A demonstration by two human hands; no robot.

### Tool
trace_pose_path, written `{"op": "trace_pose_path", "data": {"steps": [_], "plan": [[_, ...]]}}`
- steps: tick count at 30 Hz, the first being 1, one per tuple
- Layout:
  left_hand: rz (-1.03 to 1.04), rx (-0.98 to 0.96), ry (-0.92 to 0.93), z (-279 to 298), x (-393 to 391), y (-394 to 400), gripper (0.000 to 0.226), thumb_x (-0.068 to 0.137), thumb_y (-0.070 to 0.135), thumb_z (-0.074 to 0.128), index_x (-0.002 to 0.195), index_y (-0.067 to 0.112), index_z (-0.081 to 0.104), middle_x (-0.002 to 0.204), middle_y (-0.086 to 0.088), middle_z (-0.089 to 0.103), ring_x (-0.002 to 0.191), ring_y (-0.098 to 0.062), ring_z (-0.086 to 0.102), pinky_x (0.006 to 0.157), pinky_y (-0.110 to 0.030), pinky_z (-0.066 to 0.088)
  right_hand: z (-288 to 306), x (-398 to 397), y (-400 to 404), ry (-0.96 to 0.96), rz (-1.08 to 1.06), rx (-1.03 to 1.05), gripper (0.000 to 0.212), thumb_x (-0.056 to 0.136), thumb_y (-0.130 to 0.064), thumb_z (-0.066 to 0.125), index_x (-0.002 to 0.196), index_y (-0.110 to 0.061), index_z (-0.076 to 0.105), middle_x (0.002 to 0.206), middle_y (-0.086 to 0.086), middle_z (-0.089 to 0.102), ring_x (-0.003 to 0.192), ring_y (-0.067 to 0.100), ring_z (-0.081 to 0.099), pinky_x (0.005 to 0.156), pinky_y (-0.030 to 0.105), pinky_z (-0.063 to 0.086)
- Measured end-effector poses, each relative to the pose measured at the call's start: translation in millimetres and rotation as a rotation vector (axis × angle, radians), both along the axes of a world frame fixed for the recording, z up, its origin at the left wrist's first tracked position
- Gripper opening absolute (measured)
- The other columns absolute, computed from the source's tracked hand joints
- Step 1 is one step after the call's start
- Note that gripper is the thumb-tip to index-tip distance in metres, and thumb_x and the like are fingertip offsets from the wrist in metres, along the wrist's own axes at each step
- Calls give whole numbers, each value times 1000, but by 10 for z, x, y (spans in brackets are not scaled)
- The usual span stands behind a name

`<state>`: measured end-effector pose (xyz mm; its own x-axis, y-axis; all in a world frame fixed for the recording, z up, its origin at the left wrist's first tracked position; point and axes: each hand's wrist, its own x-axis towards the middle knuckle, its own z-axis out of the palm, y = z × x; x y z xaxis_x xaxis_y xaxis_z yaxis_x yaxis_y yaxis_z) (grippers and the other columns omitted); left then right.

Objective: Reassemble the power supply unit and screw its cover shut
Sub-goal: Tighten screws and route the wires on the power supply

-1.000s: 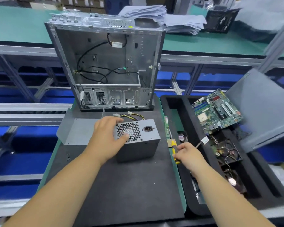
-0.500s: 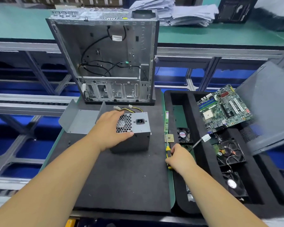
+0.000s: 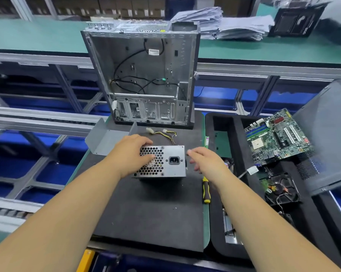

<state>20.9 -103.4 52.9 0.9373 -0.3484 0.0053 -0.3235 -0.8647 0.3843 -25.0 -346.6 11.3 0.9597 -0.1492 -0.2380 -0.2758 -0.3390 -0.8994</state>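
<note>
My left hand [image 3: 133, 154] grips the power supply [image 3: 163, 160]; my right hand [image 3: 206, 162] (fingers spread, empty) hovers just right of it.

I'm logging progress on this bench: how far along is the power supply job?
Early. The power supply unit sits on the black mat, gripped by the left hand; the open right hand reaches for it. The loose grey cover lies behind and the screwdriver lies unheld, so fitting and screwing remain.
</note>
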Motion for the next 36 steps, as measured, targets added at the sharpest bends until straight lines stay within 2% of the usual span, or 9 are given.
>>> {"op": "trace_pose_path", "data": {"steps": [3, 6, 8, 13, 17, 21, 26, 31, 36], "plan": [[-5, -81, 55, 11, -36, 46, 24, 81, 36, 77, 103, 33, 70, 101, 12, 58, 99, -8, 55, 91, -27, 44, 126, 18, 98, -91, 90, 19, 11, 84, -29, 71, 95, -32, 70, 87, -7, 68, 62, -4, 57, 67, 16, 50], [-55, -121, 87, 31, -53, 54, 22, 75, 29, 83, 91, 37, 70, 89, 14, 55, 83, 4, 52, 73, -8, 37, 196, 12, 160, -88, 158, -54, 17, 80, -11, 75, 92, -23, 72, 74, -6, 61, 67, 4, 58, 75, 26, 51], [-92, -101, 77, 36, -54, 41, 23, 74, 26, 83, 92, 35, 70, 88, 13, 54, 79, 7, 50, 68, -4, 34, 231, 4, 180, -101, 175, -132, 16, 80, -11, 74, 90, -23, 73, 71, -7, 57, 66, 7, 56, 73, 28, 51], [-132, -186, 58, -4, -91, 18, 26, 74, 19, 84, 86, 33, 66, 89, 10, 52, 83, 2, 52, 75, -17, 39, 236, 5, 208, -159, 162, -293, 19, 81, -17, 74, 81, -33, 64, 69, -8, 56, 61, 9, 55, 64, 29, 51], [-110, -280, -29, -101, -107, -9, 26, 74, 12, 82, 85, 28, 66, 90, 6, 52, 86, -12, 54, 83, -30, 45, 150, 34, 215, -201, 135, -394, 22, 83, -21, 74, 78, -35, 57, 72, -9, 55, 62, 7, 52, 58, 23, 42], [-163, -210, -149, -254, -111, -44, 22, 74, 14, 83, 88, 22, 68, 90, 9, 54, 89, -15, 54, 89, -39, 44, -16, 14, 264, -159, 123, -468, 21, 83, -22, 74, 82, -33, 56, 78, -12, 54, 74, 12, 54, 69, 29, 47], [-215, -199, -172, -487, -184, -16, 22, 72, 13, 85, 88, 16, 70, 86, 9, 54, 84, -17, 55, 80, -38, 48, -158, -75, 246, -128, 158, -468, 22, 81, -18, 75, 80, -31, 58, 79, -12, 56, 69, 4, 52, 62, 18, 40], [-234, -186, -179, -648, -270, 105, 24, 67, 11, 87, 86, 17, 72, 81, 10, 51, 81, -19, 56, 75, -41, 48, -239, -180, 238, -53, 260, -400, 23, 81, -14, 77, 81, -32, 64, 78, -11, 63, 71, 7, 56, 74, 25, 48], [-255, -182, -172, -719, -295, 169, 23, 70, 14, 85, 88, 20, 71, 81, 8, 54, 80, -20, 55, 74, -43, 49, -308, -210, 99, -66, 294, -367, 13, 79, -29, 79, 82, -35, 67, 80, -16, 66, 68, -2, 56, 67, 16, 46]]}}
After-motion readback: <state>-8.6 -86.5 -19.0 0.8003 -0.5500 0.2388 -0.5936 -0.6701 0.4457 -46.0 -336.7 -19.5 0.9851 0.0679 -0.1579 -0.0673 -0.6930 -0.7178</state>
